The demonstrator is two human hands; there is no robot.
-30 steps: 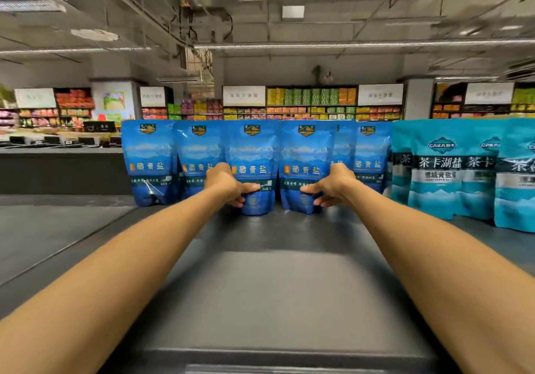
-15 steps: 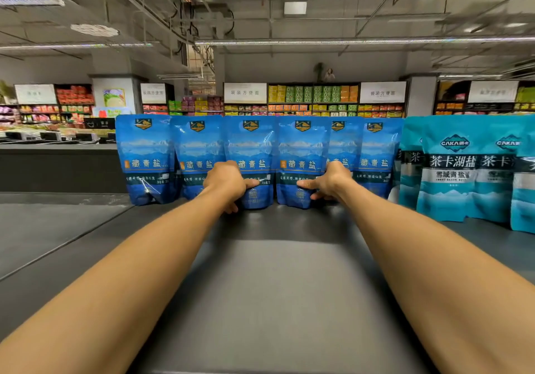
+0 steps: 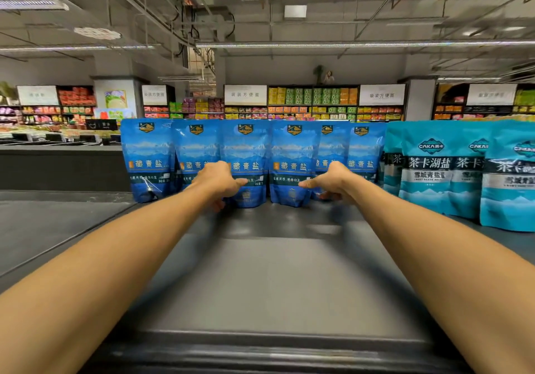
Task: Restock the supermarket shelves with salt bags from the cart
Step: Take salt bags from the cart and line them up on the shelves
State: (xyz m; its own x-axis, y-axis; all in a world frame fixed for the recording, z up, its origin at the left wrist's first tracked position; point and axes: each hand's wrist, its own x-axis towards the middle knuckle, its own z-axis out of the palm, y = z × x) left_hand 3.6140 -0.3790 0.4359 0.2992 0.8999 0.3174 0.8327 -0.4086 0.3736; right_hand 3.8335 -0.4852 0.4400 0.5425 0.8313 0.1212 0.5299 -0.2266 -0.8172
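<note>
Both bags now stand nearer the camera as the left hand (image 3: 220, 181) and right hand (image 3: 333, 182) grip two blue salt bags (image 3: 292, 165) upright on the dark shelf (image 3: 275, 272), apparently squaring the row; letting go looks next.

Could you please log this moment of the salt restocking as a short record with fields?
setting: supermarket aisle, dark grey shelf top
dark blue salt bags: row of six glossy plastic pouches standing upright at the back
teal salt bags: lighter CAKA pouches standing to their right
left hand: left hand grips the third blue pouch by its left edge
right hand: right hand grips the fourth blue pouch by its right edge
cart: not in view
</note>
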